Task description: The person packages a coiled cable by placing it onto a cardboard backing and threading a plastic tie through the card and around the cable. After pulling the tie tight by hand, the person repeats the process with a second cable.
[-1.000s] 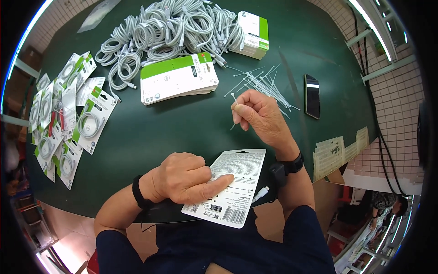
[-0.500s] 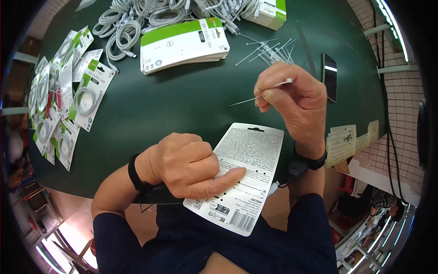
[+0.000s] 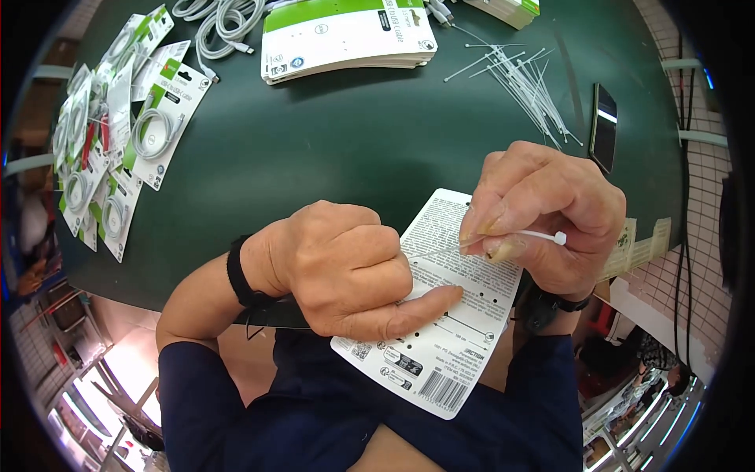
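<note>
My left hand point(image 3: 354, 271) is closed on a white packaging card point(image 3: 448, 358), its thumb pressed along the printed back. The card is tilted over the table's front edge, its barcode end toward my lap. Small punched holes show near the thumb. A white cable tie point(image 3: 543, 235) is pinched between thumb and fingers of my right hand point(image 3: 550, 216), just above the card's upper half. The tie's head sticks out to the right, and its thin tail runs left toward my left knuckles. What lies under the card is hidden.
A stack of green-and-white cards point(image 3: 346, 47) sits at the far middle, beside coiled cables point(image 3: 228, 27). Loose cable ties point(image 3: 523, 86) and a phone point(image 3: 604, 130) lie far right. Carded cables point(image 3: 153, 134) pile up at left, with red-handled pliers point(image 3: 104, 134) among them.
My right hand has come down and nearer with the cable tie, from above the table to over the card. The left hand still holds the card, shifted slightly right. The view has tilted.
</note>
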Tool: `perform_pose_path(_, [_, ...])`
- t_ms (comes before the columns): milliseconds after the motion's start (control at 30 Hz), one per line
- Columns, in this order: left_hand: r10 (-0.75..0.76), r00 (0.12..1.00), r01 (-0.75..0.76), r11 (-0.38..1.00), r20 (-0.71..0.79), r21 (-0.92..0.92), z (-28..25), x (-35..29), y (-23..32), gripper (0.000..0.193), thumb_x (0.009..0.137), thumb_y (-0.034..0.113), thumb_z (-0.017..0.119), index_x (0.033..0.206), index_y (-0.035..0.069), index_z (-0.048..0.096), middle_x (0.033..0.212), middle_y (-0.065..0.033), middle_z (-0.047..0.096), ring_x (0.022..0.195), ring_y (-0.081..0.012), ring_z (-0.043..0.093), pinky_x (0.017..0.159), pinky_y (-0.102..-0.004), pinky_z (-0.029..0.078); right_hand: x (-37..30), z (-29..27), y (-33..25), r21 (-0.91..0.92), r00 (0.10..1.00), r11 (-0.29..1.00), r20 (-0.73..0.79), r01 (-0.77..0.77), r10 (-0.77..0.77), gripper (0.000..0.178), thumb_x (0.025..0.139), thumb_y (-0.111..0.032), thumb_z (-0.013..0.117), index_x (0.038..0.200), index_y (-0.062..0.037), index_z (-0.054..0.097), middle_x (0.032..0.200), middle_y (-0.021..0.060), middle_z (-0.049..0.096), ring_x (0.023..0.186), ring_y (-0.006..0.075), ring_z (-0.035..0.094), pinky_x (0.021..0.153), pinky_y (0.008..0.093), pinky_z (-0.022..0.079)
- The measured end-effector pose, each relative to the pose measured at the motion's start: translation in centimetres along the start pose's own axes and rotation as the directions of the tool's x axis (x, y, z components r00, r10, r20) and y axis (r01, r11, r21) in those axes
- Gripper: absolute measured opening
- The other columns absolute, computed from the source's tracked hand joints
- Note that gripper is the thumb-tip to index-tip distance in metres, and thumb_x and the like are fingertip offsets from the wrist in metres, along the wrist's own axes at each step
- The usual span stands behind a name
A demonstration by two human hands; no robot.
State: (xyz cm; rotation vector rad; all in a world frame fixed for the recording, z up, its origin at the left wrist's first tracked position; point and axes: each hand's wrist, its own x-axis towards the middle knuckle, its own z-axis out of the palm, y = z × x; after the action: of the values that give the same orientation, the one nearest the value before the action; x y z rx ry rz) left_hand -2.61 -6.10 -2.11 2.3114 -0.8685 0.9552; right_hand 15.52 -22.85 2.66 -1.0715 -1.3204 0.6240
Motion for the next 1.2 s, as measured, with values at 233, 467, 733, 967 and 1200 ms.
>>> perform_pose_path(233, [0.020,0.996,-0.020,1.000,-0.082,-0.002,0.5,0.3,-0.2,0.043,0.072,0.020,0.076,0.113,0.007,0.078,0.068,0.0066,0.035,0.055,-0.0073,0.040,0.044,-0.0249,0.030,0.2,0.1,0.1,-0.011,0.999,0.999,0.017,-0.041,0.041,0.014,0.085,0.001,0.083,0.090,0.0025,0.071,0.083,0.0168,0.073,0.068,0.0186,0.071,0.060,0.0283,0.053])
perform_pose_path(467, [0.011,0.997,-0.010,1.000,-0.080,0.018,0.5,0.2,-0.2,0.041,0.074,0.019,0.077,0.114,0.008,0.078,0.068,0.0072,0.038,0.055,-0.0069,0.042,0.044,-0.0247,0.030,0.3,0.0,0.4,-0.053,0.988,0.994,0.114,-0.098,0.104,0.015,0.082,0.000,0.085,0.087,0.0013,0.071,0.082,0.0146,0.076,0.072,0.0210,0.074,0.061,0.0298,0.057])
perform_pose_path(733, [-0.011,0.995,0.018,0.997,-0.100,0.074,0.6,0.3,-0.1,0.037,0.076,0.019,0.077,0.112,0.009,0.077,0.069,0.0067,0.045,0.056,-0.0066,0.045,0.047,-0.0237,0.031,0.7,-0.5,-0.2,-0.141,0.951,0.981,0.261,-0.130,0.164,0.017,0.077,-0.001,0.089,0.084,-0.0006,0.072,0.080,0.0121,0.076,0.075,0.0227,0.076,0.063,0.0296,0.058])
perform_pose_path(967, [-0.033,0.989,0.047,0.995,-0.147,0.094,0.8,0.6,-0.3,0.036,0.076,0.019,0.077,0.111,0.009,0.077,0.075,0.0025,0.056,0.061,-0.0084,0.053,0.049,-0.0231,0.035,0.6,-0.4,-0.4,-0.177,0.970,0.974,0.173,-0.142,0.173,0.016,0.077,0.000,0.088,0.083,-0.0010,0.073,0.079,0.0122,0.076,0.075,0.0228,0.076,0.064,0.0303,0.058])
perform_pose_path(1200, [-0.119,0.982,0.122,0.992,-0.147,0.010,0.4,0.8,-0.5,0.043,0.070,0.016,0.082,0.112,0.007,0.078,0.081,-0.0009,0.062,0.065,-0.0121,0.059,0.054,-0.0250,0.046,0.6,-0.3,-0.8,-0.143,0.984,0.976,0.033,-0.167,0.173,0.018,0.087,-0.002,0.082,0.101,0.0000,0.071,0.093,0.0151,0.075,0.079,0.0207,0.073,0.070,0.0301,0.057])
